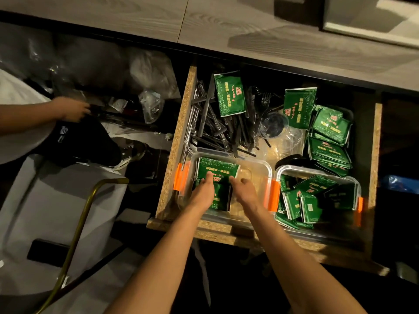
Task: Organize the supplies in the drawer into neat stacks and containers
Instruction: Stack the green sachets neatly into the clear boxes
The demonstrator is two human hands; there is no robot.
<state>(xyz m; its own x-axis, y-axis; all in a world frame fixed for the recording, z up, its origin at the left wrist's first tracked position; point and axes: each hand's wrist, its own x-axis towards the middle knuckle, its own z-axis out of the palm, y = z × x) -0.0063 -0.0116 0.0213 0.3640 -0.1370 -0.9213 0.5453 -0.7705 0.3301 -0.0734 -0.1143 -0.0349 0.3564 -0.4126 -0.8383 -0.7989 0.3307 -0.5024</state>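
An open chipboard drawer [181, 123] holds green packets, black plastic cutlery and two clear containers with orange clips. My left hand [203, 189] and my right hand [243, 189] both reach into the left container [260, 165]. Their fingers rest on a green packet [215, 168] that lies on top of other packets inside it. The right container [353, 182] is full of jumbled green packets [310, 200]. Loose green packets [330, 137] pile up at the back right, and one more green packet [230, 96] lies on the cutlery [217, 130].
A wooden counter [249, 30] overhangs the drawer. Clear round lids [275, 125] sit mid-drawer. On the left, another person's hand [72, 108] reaches among plastic bags [149, 105] on the floor. A chair with a brass frame [74, 220] stands at lower left.
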